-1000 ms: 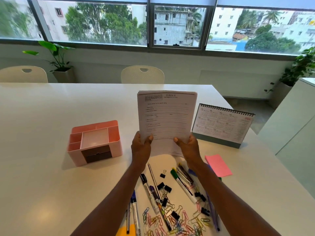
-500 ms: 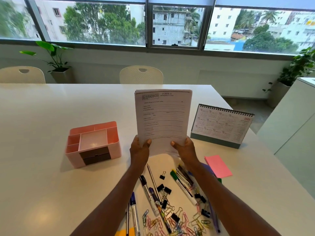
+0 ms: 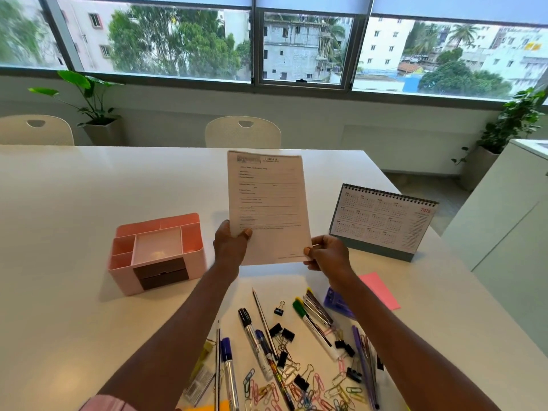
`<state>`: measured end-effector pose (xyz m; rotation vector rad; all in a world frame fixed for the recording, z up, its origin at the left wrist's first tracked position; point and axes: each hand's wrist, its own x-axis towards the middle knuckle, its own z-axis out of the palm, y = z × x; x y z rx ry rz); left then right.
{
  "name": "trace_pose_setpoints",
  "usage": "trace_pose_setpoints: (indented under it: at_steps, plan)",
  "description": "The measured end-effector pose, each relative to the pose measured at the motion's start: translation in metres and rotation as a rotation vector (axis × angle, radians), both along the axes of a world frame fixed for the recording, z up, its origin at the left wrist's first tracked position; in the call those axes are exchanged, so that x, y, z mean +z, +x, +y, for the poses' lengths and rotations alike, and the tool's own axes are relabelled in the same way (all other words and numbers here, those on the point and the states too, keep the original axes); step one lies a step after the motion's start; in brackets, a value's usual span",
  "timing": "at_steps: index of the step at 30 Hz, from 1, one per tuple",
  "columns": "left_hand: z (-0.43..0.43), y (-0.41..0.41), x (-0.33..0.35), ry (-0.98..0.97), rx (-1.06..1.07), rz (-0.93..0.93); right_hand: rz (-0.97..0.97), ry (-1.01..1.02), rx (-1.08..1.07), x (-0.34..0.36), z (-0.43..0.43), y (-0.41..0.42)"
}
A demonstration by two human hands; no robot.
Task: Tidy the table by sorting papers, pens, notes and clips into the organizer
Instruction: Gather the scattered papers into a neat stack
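I hold a stack of printed form papers (image 3: 268, 203) upright above the table. My left hand (image 3: 229, 244) pinches its lower left edge and my right hand (image 3: 326, 255) pinches its lower right corner. The pink organizer (image 3: 124, 256) with dark drawers stands to the left of my left hand, its compartments open on top. Below my arms lie several pens and markers (image 3: 253, 339), black binder clips (image 3: 281, 330), coloured paper clips (image 3: 308, 387) and a pink sticky note pad (image 3: 381, 290). A yellow note (image 3: 204, 407) peeks in at the bottom edge.
A desk calendar (image 3: 382, 221) stands to the right of the papers. A purple stapler-like object (image 3: 338, 304) lies partly behind my right forearm. Two white chairs (image 3: 243, 132) stand behind the white table (image 3: 59, 203), and a white cabinet (image 3: 504, 232) flanks the right side.
The papers have turned slightly and moved a little left and down. My hands have spread apart, the right one sliding to the lower right corner.
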<state>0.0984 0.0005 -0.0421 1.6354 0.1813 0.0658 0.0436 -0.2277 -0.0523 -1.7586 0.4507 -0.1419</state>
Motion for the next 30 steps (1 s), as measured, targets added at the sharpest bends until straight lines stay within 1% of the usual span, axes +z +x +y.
trace_pose_setpoints:
  at_steps: [4, 9, 12, 14, 18, 27, 30]
  plan:
    - [-0.002, 0.008, 0.0, 0.066, -0.024, 0.085, 0.04, -0.007, -0.059, -0.001, -0.001, 0.002]
    - [0.0, 0.013, -0.011, 0.141, -0.201, 0.19, 0.097, -0.004, -0.089, -0.004, -0.01, 0.002]
    - [0.0, 0.006, -0.016, 0.167, -0.26, 0.216, 0.136, -0.007, -0.104, -0.009, -0.015, 0.003]
    - [-0.001, 0.001, -0.017, 0.203, -0.287, 0.23, 0.16, -0.048, -0.099, -0.012, -0.017, 0.003]
    - [-0.001, 0.001, -0.024, 0.257, -0.292, 0.258, 0.193, -0.141, -0.079, -0.014, -0.019, 0.006]
    - [-0.001, -0.011, -0.029, 0.354, -0.252, 0.238, 0.291, -0.215, 0.003, -0.01, -0.025, 0.012]
    - [0.0, -0.012, -0.029, 0.369, -0.264, 0.241, 0.293, -0.277, 0.001, -0.008, -0.023, 0.013]
